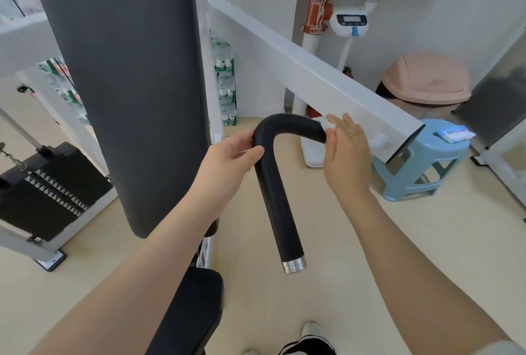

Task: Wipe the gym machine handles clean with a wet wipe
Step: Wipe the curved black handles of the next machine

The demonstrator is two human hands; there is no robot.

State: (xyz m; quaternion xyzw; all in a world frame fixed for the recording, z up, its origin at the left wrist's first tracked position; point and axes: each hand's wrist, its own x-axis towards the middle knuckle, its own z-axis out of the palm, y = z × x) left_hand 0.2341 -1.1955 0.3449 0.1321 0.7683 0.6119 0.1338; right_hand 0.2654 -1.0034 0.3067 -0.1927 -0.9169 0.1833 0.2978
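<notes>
A black curved machine handle (pixel 277 195) hangs from a white machine arm (pixel 299 70) in the middle of the view, its lower end capped in silver. My left hand (pixel 227 161) grips the handle at the bend, thumb across the tube. My right hand (pixel 345 152) presses a small white wet wipe (pixel 324 123) against the handle's upper end, where it meets the white arm. Most of the wipe is hidden behind my fingers.
A tall dark back pad (pixel 128 84) stands at the left, a black seat (pixel 187 312) below it. A weight stack (pixel 48 189) sits far left. At right, a blue stool (pixel 421 167) carries a wipe pack (pixel 454 133); a pink bin (pixel 424 81) stands behind.
</notes>
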